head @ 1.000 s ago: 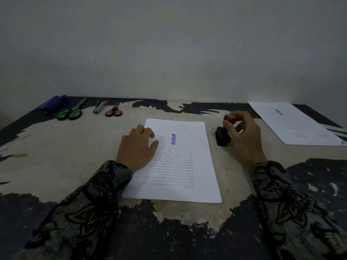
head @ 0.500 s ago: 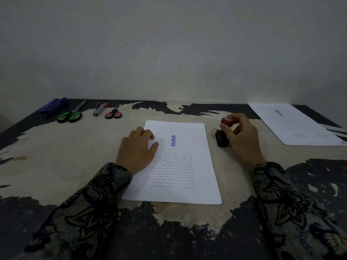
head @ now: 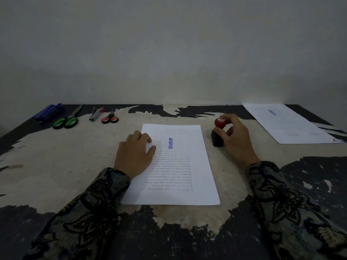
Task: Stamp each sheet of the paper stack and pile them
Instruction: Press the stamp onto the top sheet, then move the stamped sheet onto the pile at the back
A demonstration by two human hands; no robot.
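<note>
Two hands work at a worn counter (head: 56, 166) whose dark coating has peeled away across the middle, leaving a wide pale patch with ragged black edges. Behind it rises a plain, dim, off-white wall (head: 169, 53).

From the head view, the paper stack (head: 180, 166) lies flat at the centre, its top sheet carrying printed text and a blue APPROVED mark (head: 170, 143). The left hand (head: 134, 154) rests on the stack's left edge, its fingers loosely bent and pressing down on the paper. Just right of the stack, the right hand (head: 234, 139) grips the red knob of a stamp (head: 218, 132), whose black base sits on the counter. Both forearms wear dark patterned sleeves (head: 84, 212).

Far right, well apart from the stack, a pile of stamped sheets (head: 289, 126) lies at an angle near the counter's corner. Along the back left sit a blue stapler (head: 49, 112), green-handled scissors (head: 66, 121), a small grey staple remover (head: 96, 114) and small red-handled scissors (head: 110, 118).
</note>
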